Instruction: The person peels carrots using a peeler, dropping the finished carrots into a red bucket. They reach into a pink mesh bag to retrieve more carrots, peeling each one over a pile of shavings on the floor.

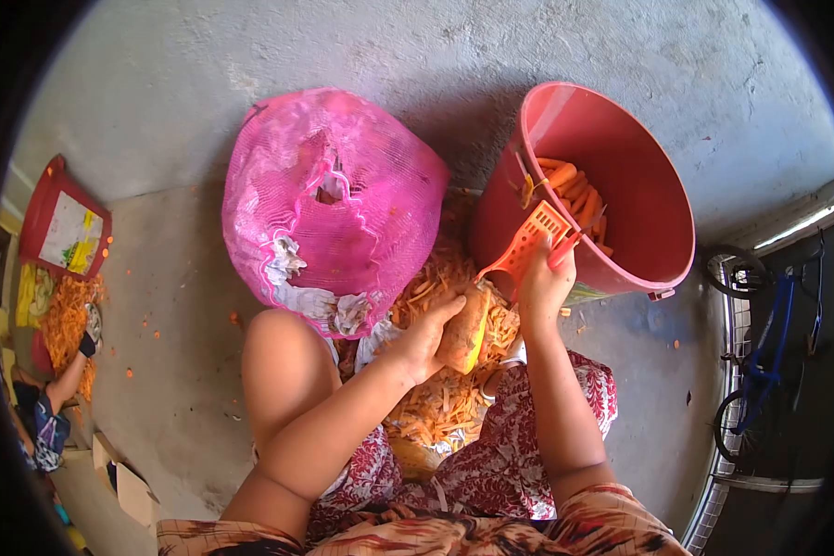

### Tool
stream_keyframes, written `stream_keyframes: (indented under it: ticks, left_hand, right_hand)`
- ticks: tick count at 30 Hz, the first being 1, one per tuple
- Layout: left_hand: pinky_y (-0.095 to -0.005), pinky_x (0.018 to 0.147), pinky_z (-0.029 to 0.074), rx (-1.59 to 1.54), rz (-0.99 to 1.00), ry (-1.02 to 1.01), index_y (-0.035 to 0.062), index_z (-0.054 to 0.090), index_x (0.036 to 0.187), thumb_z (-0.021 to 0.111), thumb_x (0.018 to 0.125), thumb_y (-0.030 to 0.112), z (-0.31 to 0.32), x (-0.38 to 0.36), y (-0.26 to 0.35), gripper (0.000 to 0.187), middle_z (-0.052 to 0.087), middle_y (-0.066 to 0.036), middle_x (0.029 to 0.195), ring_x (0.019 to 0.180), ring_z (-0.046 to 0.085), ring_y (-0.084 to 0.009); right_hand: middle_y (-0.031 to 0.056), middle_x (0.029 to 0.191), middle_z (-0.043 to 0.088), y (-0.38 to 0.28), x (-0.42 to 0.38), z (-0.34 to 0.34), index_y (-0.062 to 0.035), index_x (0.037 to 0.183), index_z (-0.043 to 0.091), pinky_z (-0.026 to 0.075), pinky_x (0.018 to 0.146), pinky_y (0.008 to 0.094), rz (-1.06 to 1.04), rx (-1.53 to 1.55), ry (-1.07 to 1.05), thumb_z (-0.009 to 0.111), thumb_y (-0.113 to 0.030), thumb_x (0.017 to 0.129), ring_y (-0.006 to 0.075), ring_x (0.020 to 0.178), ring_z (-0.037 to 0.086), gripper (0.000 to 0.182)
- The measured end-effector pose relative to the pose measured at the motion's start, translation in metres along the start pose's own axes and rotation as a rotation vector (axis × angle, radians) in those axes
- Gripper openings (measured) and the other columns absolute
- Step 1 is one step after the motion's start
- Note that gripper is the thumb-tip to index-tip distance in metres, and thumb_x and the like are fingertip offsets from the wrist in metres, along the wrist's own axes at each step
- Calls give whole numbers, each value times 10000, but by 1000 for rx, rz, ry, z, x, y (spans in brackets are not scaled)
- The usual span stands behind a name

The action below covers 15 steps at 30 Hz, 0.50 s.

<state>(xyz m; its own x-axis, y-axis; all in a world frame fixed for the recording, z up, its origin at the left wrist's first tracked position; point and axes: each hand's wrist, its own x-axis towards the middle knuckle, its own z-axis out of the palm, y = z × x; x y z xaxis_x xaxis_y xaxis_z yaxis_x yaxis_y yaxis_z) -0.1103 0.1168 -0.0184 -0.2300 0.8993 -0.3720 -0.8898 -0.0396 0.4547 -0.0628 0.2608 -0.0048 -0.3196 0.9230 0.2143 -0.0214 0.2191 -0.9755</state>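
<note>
A thick carrot (465,332) is gripped in my left hand (428,335) between my knees, its lower right side showing a bright yellow-orange strip. My right hand (547,289) is closed around an orange plastic peeler (526,246) with a slotted, perforated body. The peeler's narrow end points left, close over the top of the carrot. Beneath both hands a heap of orange peelings (433,414) spreads over the floor. Just beyond my right hand, a large red bucket (660,232) holds several bright orange carrots (579,195).
A pink mesh sack (334,199) stands ahead, against the grey wall (417,46). Far left, a person's arm (68,382) reaches by another peelings pile (65,310) and red tub (42,218). A cardboard box (134,496) sits lower left; a blue bicycle (760,371) is at right.
</note>
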Motion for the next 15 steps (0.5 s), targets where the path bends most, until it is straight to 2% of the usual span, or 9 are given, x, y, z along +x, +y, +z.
stream_keyframes:
  ticks: [4,6,10,13,14,15]
  left_hand:
    - [-354,616,470,-38,25,-2,101,387,1129,378,861,259,-5,2,2,311,544,-118,860,705,559,-245]
    - [-362,627,471,-8,-39,-88,88,384,1129,386,858,259,-8,-2,5,320,536,-113,902,723,558,-246]
    - [-388,645,477,-6,-73,-146,104,376,1139,401,853,254,-10,-1,6,324,517,-99,949,735,557,-251]
    - [-408,634,483,-36,-4,-13,133,369,1147,417,847,261,-2,-2,9,330,515,-97,925,718,560,-259]
    - [-414,629,484,-42,-8,-37,141,369,1147,422,845,266,-3,-2,9,331,517,-95,913,720,561,-258]
    - [-421,623,484,-49,-13,-60,150,368,1147,428,842,271,-5,-1,9,333,518,-92,900,721,562,-258]
  right_hand:
    - [-20,629,450,-1,3,0,-9,814,481,334,491,203,-30,31,17,435,-100,855,44,544,373,110]
    - [-23,628,449,0,17,-7,-9,807,485,329,486,197,-93,-7,59,433,-106,857,41,536,366,121]
    - [-10,647,485,-2,25,-15,-10,833,487,361,497,195,12,125,122,418,-96,860,36,556,422,114]
    - [-3,665,499,-5,7,-7,-12,850,487,388,520,204,-61,-46,-43,415,-91,860,43,583,452,108]
    - [-1,684,500,-11,-5,-1,-16,855,486,392,536,205,41,93,-88,423,-87,856,47,595,453,95]
    - [-2,707,504,-9,-11,2,-15,867,486,392,541,203,25,92,-136,435,-107,859,48,604,454,105]
